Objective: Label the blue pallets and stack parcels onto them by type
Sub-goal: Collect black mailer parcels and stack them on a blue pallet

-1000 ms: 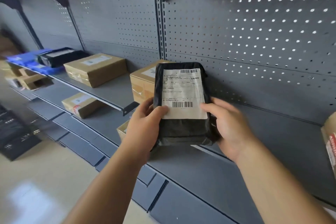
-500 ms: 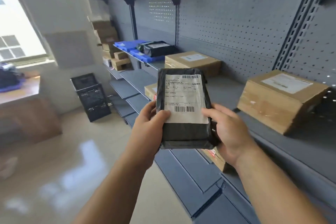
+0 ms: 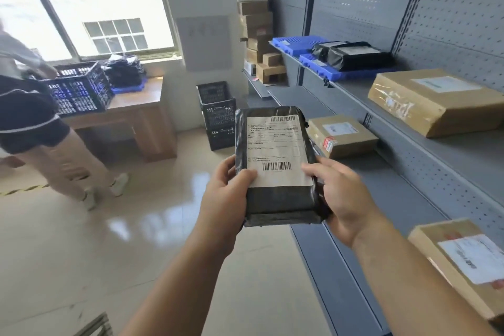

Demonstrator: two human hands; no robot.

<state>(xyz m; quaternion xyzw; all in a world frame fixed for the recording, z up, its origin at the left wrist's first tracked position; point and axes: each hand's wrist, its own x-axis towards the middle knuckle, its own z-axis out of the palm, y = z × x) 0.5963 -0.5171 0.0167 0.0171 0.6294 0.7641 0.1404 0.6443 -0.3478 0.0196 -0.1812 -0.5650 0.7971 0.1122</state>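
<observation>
Both hands hold a black parcel (image 3: 281,199) in the air at the near middle, label (image 3: 275,150) up. The left hand (image 3: 226,199) grips its left edge, thumb on the label. The right hand (image 3: 343,199) grips its right edge with curled fingers. Two blue pallets (image 3: 293,45) lie far right on a shelf (image 3: 463,150), the nearer one carrying black bags (image 3: 354,56).

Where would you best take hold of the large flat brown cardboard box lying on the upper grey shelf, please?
Probably at its two short ends, one hand each, from the open aisle side. The brown cardboard box lies label up, too wide for one hand, with the perforated grey back panel behind it. The left hand and right hand hold the black wrapped parcel, so set that down first.
</observation>
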